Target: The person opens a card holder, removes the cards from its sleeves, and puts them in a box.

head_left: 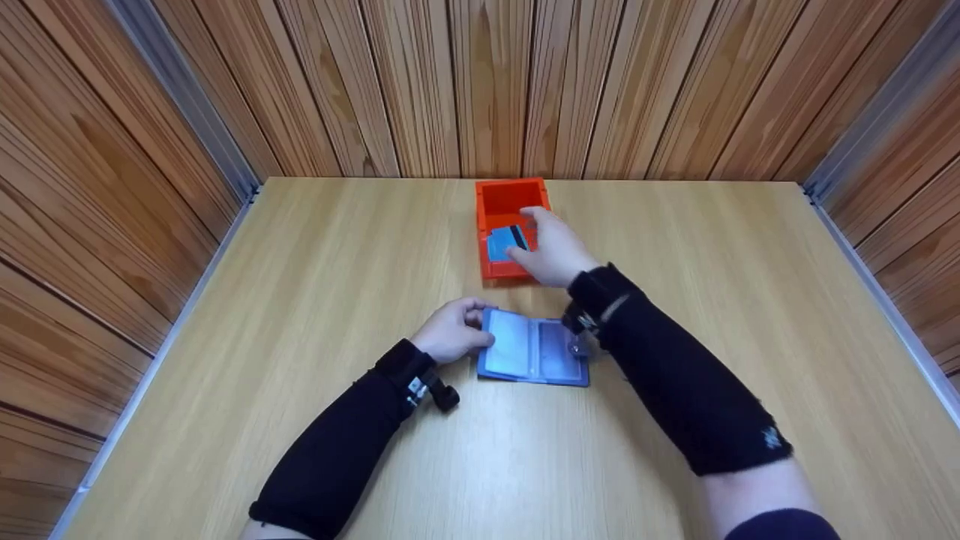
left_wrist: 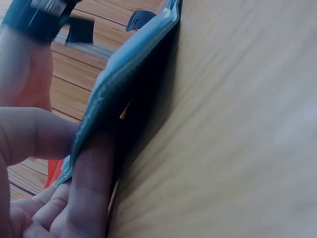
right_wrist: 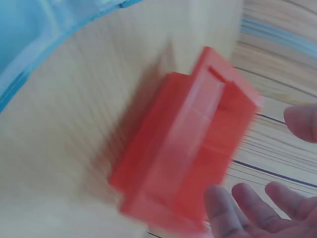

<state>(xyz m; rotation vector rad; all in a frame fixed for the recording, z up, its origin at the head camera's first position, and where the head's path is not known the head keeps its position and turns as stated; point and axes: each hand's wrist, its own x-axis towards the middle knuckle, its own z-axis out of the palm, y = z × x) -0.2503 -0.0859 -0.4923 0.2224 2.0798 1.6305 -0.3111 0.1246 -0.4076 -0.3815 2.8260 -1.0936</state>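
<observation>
A blue card holder (head_left: 510, 345) with clear plastic pockets lies spread like a booklet on the table. My left hand (head_left: 454, 330) pinches its left edge; in the left wrist view the thumb is on one side of the blue cover (left_wrist: 111, 82) and a finger is underneath. My right hand (head_left: 555, 251) is over the right side of a red bin (head_left: 481, 225), thumb and fingers apart. Inside the bin is a blue card (head_left: 501, 244) with a black stripe, close by the thumb. The right wrist view shows nothing between these fingers (right_wrist: 262, 210).
The light wooden table (head_left: 337, 255) has a plank wall (head_left: 420, 90) behind it and more planks at left and right. The bin stands near the table's back edge, just beyond the card holder. Each wrist wears a black sleeve with a small camera.
</observation>
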